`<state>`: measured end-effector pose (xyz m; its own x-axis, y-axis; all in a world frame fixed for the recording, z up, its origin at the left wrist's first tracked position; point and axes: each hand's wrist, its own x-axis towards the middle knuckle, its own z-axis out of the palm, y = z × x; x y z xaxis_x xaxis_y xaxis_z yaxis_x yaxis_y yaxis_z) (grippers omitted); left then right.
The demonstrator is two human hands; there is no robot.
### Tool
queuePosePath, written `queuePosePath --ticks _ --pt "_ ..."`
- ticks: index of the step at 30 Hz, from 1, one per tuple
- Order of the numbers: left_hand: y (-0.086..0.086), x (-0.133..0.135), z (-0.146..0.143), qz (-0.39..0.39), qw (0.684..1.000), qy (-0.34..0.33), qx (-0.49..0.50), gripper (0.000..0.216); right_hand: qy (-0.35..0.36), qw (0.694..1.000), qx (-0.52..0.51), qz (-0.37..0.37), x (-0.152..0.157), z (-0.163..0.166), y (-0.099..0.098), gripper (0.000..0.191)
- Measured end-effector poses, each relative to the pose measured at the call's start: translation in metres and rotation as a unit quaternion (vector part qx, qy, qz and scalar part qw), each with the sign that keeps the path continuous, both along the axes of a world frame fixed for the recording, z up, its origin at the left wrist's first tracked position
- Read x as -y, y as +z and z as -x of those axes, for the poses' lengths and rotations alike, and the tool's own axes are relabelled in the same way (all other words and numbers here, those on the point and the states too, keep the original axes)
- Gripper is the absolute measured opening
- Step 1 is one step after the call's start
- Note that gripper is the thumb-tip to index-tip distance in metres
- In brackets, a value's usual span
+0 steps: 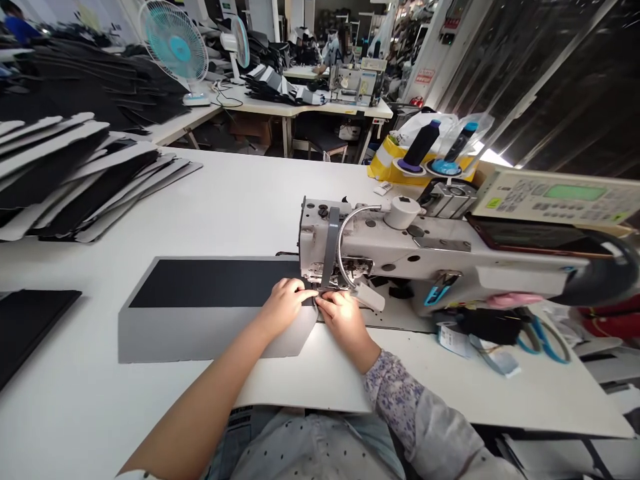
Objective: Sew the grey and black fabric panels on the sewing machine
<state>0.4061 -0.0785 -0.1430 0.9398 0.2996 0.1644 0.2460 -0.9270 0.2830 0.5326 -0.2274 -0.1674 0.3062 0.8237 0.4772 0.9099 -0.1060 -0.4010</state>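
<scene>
A grey fabric panel (200, 337) with a black strip (210, 283) along its far part lies flat on the white table, its right end under the head of a sewing machine (390, 243). My left hand (286, 305) rests on the panel's right end, fingers curled and thumb pointing toward the needle area. Close beside it, my right hand (345, 323) pinches at the panel's right edge, just in front of the presser foot. The fingertips of both hands nearly meet there. Needle and stitching are hidden by the machine head and my fingers.
Stacked fabric pieces (75, 177) and a black folded piece (35, 327) lie on the left. Thread cones (423, 145) stand behind the machine. Blue-handled scissors (550, 340) and labels (493, 353) lie right. Fans (175, 43) and another sewing machine (357, 83) stand farther back.
</scene>
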Motion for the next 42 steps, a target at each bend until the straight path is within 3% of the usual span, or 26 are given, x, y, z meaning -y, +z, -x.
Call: queuePosePath --ticks 7,16,22,27,31,36,42 --pt "-0.005 -0.019 -0.010 -0.013 0.999 0.020 0.044 0.026 -0.033 0.994 0.071 0.070 -0.012 0.000 -0.007 0.031" --pt "-0.006 -0.041 -0.032 -0.046 0.998 0.017 0.037 0.022 -0.041 0.985 0.111 0.123 -0.017 -0.004 -0.022 0.036" --pt "-0.003 -0.011 0.003 -0.087 0.995 0.015 0.055 0.026 -0.030 0.992 0.081 0.097 -0.014 -0.003 -0.003 0.030" --pt "-0.005 0.015 0.032 -0.118 0.987 0.100 0.035 0.029 -0.069 0.994 0.006 0.086 -0.014 0.001 0.013 0.024" --pt "0.000 0.019 0.031 -0.125 0.985 0.118 0.030 0.028 -0.122 0.989 -0.007 0.086 -0.020 0.007 0.018 0.022" --pt "0.016 0.025 0.025 -0.112 0.989 0.089 -0.044 0.028 -0.158 0.986 0.005 0.059 -0.029 0.015 0.012 0.024" --pt "0.019 0.031 0.013 -0.122 0.990 0.064 -0.036 0.040 -0.133 0.985 0.064 0.091 -0.030 0.027 0.005 0.019"
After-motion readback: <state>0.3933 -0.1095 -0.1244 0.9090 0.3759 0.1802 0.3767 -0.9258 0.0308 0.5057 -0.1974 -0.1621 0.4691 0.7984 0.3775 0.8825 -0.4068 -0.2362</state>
